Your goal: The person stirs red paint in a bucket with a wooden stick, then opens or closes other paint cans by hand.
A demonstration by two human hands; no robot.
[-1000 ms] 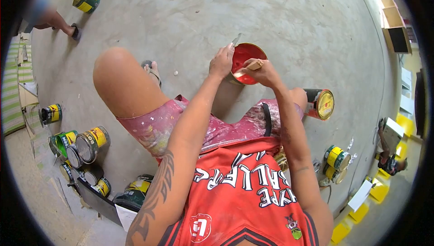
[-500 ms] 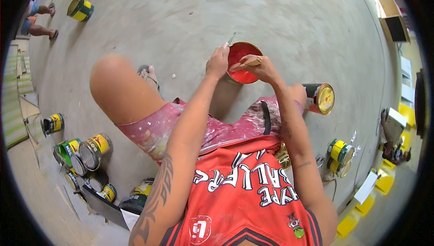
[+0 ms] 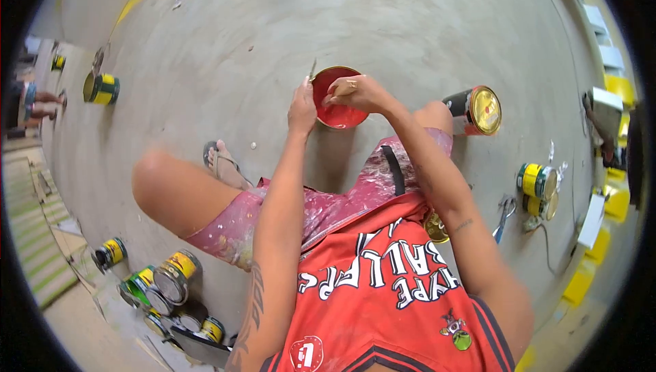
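Observation:
Between my knees a can with red paint inside [image 3: 335, 118] stands with its opening towards me. At its left rim my left hand [image 3: 302, 111] is closed round a thin-bladed scraper [image 3: 313, 70], whose narrow greyish tip sticks up past the fingers. My right hand [image 3: 367, 94] reaches over the can's opening, closed on a wooden-handled tool [image 3: 345, 88]. The light brown handle shows above the fingers, while the tool's lower end is hidden by the hand and the can.
A closed can with a gold lid [image 3: 486, 110] lies by my right knee. Stacked cans [image 3: 536, 181] stand farther right. Several paint cans [image 3: 176, 276] cluster at lower left. An open can [image 3: 102, 89] stands at far left, near a person's legs [image 3: 46, 104].
The view has turned, so most things sit shifted in it. My right hand has drawn closer to my left over the red can, its tool now less visible.

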